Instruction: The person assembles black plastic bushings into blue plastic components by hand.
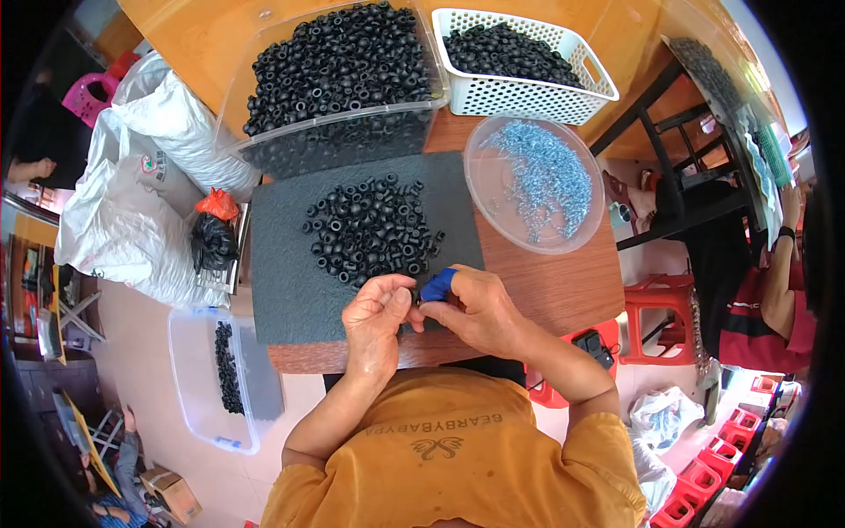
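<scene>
My left hand point(378, 315) and my right hand point(480, 308) meet at the near edge of a dark grey mat point(286, 255). Both are closed, fingertips almost touching. A small dark piece shows between them, mostly covered by the fingers; it seems to be one of the black ring-like parts. Blue wrapping point(437, 284) covers a finger of my right hand. Just beyond my hands, a loose pile of black ring-like parts point(370, 224) lies on the mat. To the right, a round clear lid point(490, 207) bears many tiny blue-silver pieces point(546, 176).
A clear bin point(343, 132) and a white basket point(519, 104), both full of black parts, stand at the back. White sacks point(132, 220) sit left of the table. Below is a clear floor bin point(198, 414) with black parts. Red stools point(660, 317) and another person's arm point(779, 282) are right.
</scene>
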{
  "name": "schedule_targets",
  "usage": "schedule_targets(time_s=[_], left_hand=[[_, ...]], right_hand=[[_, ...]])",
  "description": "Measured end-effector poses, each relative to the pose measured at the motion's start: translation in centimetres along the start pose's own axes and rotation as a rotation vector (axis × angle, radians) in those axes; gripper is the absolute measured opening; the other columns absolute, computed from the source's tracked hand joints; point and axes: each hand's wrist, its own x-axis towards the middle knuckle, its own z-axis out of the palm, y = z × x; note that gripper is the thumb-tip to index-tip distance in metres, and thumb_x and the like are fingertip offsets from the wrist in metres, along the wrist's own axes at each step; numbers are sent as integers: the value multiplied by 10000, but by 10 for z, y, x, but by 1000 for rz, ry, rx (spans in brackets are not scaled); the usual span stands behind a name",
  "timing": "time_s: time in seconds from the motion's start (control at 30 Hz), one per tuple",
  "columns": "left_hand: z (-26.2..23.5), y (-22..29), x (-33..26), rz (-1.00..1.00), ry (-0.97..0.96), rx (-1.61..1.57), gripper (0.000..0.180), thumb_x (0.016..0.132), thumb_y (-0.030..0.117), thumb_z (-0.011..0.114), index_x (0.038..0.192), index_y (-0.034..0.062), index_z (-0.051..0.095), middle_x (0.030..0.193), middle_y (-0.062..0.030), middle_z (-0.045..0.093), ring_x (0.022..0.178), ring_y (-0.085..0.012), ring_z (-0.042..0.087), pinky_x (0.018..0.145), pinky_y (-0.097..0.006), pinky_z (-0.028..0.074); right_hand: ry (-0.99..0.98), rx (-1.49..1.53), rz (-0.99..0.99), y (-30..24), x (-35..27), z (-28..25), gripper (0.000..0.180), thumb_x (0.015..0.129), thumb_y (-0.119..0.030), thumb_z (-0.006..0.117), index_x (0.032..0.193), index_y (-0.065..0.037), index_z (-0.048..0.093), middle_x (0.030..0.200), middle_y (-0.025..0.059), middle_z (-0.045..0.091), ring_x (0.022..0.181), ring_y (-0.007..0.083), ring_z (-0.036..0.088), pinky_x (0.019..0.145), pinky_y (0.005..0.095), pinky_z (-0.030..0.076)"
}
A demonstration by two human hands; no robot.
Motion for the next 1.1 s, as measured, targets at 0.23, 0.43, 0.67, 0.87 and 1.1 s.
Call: schedule_targets(time_s=[0.23, 0.43, 0.67, 0.87, 1.1], left_hand=[[-6, 0, -8, -14, -53, 111, 194, 894, 40, 584, 1060, -59, 594, 838, -99, 637, 693, -149, 623, 607, -265, 527], [-12, -3, -11, -92, -110, -6, 193, 900, 20, 561, 1074, -60, 580, 842, -107, 630, 690, -160, 623, 613, -281, 538], [-3, -1, -13, -107, 18, -23, 177, 926, 49, 535, 1066, -52, 575, 828, -90, 621, 673, -143, 604, 636, -270, 528], [-8, 0, -17, -109, -25, -27, 164, 937, 59, 523, 1059, -34, 580, 816, -67, 617, 656, -124, 588, 622, -247, 506], [-16, 0, -22, -177, -6, -73, 179, 941, 88, 527, 1069, -30, 566, 827, -77, 619, 636, -129, 576, 602, -247, 494]], right_hand=[[29, 23, 121, -4, 0, 5, 119, 740, -84, 689, 726, -32, 582, 687, 112, 588, 667, 305, 569, 579, 392, 445], [4, -61, 115, 5, -4, 7, 127, 722, -74, 711, 748, -18, 600, 692, 110, 561, 631, 276, 542, 537, 362, 429], [173, -368, -310, 0, -12, 25, 134, 642, 4, 681, 734, 27, 588, 800, 120, 580, 632, 273, 522, 495, 355, 437], [206, -410, -346, -5, -11, 30, 239, 594, 16, 663, 832, 22, 638, 840, 116, 588, 661, 257, 521, 490, 331, 445], [150, -333, -287, -5, -23, 34, 249, 618, 14, 693, 863, 2, 655, 875, 112, 592, 667, 263, 524, 537, 335, 452]])
